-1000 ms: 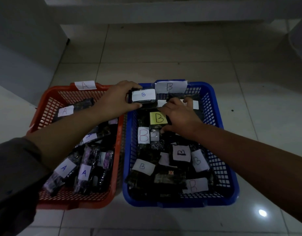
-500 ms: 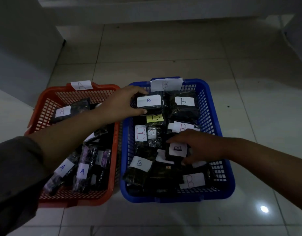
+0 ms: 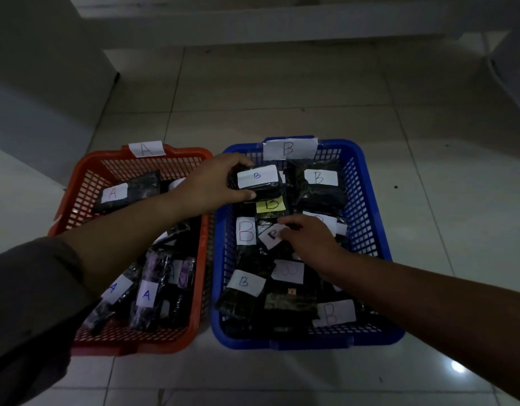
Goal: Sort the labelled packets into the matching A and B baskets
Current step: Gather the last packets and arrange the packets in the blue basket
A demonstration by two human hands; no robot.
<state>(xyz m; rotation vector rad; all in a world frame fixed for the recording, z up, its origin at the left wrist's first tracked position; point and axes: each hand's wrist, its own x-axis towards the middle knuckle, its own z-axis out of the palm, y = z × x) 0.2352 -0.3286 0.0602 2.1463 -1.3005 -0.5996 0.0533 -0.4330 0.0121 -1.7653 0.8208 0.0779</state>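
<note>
Two baskets stand side by side on the floor: a red basket [image 3: 86,183] tagged A on the left and a blue basket [image 3: 367,218] tagged B on the right. Both hold several dark packets with paper labels. My left hand [image 3: 214,183] reaches over the red basket's rim and grips a dark packet with a white B label [image 3: 257,177] at the back left of the blue basket. My right hand [image 3: 308,238] lies over the middle of the blue basket, its fingers on a small tilted packet [image 3: 272,234] there. Whether it grips that packet I cannot tell.
The baskets sit on pale floor tiles [image 3: 282,92]. A grey wall [image 3: 33,92] rises at the left and a low white ledge [image 3: 282,27] runs across the back. Bright light glints off the tile at the lower right [image 3: 457,367].
My right hand drew back from the basket's far middle toward its near right, then moved left onto the small tilted packet. My left hand lowered its B packet slightly.
</note>
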